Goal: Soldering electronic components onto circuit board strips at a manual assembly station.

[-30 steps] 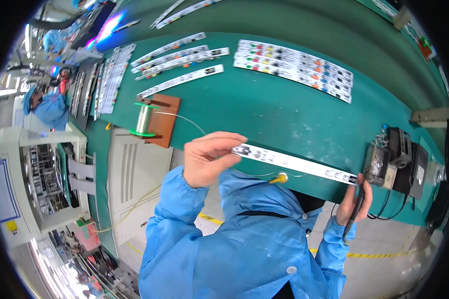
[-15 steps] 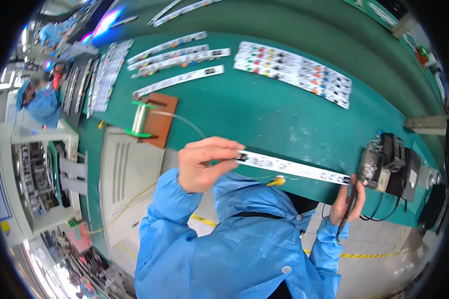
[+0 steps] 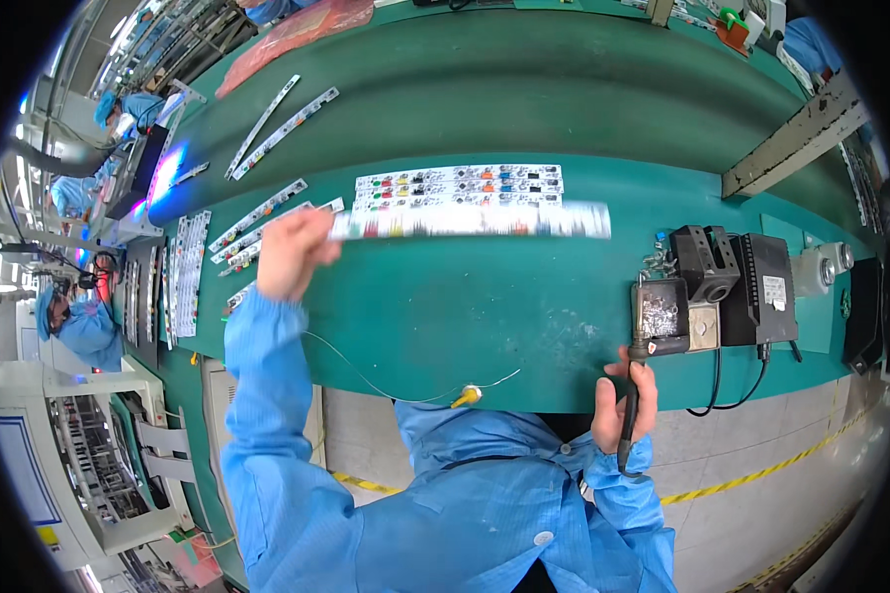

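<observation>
My left hand [image 3: 295, 252] is closed on the left end of a long white circuit board strip [image 3: 475, 221], blurred by motion and carrying small components. The strip is held level above the bench, partly in front of a flat group of white circuit boards [image 3: 455, 184]. In my right hand [image 3: 623, 400] is a black soldering iron [image 3: 629, 425], gripped by its handle at the bench's front edge. Its front end points away from me along the left side of a small metal box [image 3: 662, 306]. A thin solder wire [image 3: 366, 383] curves across the bench edge between my hands.
On the right stand a black holder [image 3: 704, 262] and a black power unit [image 3: 766, 287] with cables. More board strips [image 3: 257, 219] lie at the left. A yellow-tipped piece [image 3: 468, 396] sits at the front edge. Other people in blue work at the far left.
My left hand has carried the strip up, away from me and leftward. My right hand has come off the strip and moved the iron beside the metal box. The view has shifted.
</observation>
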The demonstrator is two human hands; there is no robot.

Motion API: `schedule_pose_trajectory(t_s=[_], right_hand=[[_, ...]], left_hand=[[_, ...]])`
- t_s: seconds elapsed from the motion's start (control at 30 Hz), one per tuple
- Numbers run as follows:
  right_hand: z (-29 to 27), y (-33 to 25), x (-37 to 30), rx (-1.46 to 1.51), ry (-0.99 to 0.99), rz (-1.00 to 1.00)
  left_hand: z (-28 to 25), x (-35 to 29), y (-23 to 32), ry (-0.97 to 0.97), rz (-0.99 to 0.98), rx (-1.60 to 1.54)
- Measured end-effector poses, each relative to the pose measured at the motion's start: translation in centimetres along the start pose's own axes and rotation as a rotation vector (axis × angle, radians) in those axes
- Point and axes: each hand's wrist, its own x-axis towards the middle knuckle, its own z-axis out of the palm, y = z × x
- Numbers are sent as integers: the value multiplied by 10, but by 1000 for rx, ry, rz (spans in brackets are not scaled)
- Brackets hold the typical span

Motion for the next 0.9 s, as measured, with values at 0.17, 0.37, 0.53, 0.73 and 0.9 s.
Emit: schedule_pose_trajectory(t_s=[0.17, 0.37, 0.53, 0.73, 0.9], right_hand=[[-4, 6, -3, -12, 54, 6], [-3, 6, -2, -24, 22, 4], [2, 1, -2, 59, 43, 107], [41, -30, 85, 277, 24, 143], [102, 13, 163, 227, 137, 152]], left_hand=[[62, 124, 0, 79, -43, -264], [84, 125, 6, 239, 380, 946], [50, 76, -30, 269, 432, 705], [41, 58, -67, 238, 467, 780], [60, 71, -77, 304, 473, 731]])
